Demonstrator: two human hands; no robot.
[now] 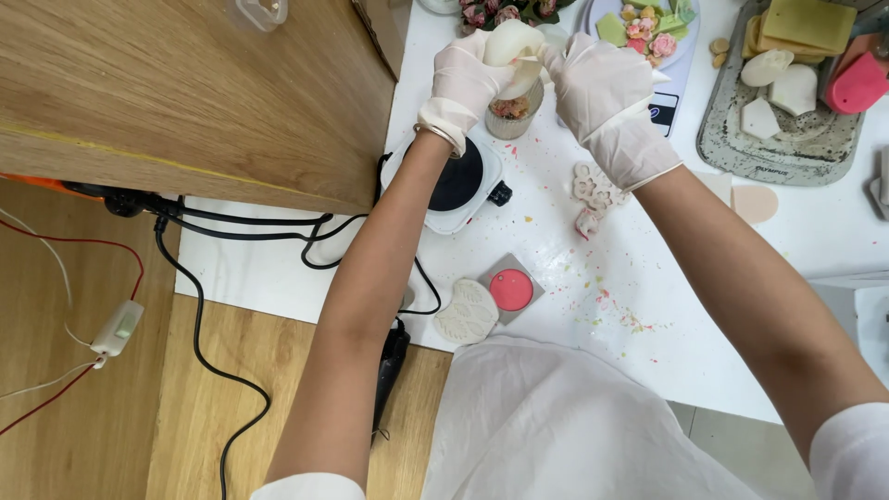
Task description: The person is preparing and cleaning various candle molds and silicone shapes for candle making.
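You hold the pale, soft white lump [512, 46] directly above the small glass cup [512, 113], so anything dropping lands inside. Your left hand [466, 81] and right hand [597, 83], both gloved, pinch it closed-fingered. The hotplate [454, 181] sits just beside the cup.

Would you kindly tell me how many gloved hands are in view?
2. The left hand and the right hand, both in white gloves, grip a pale bag above a small cup on the white table.
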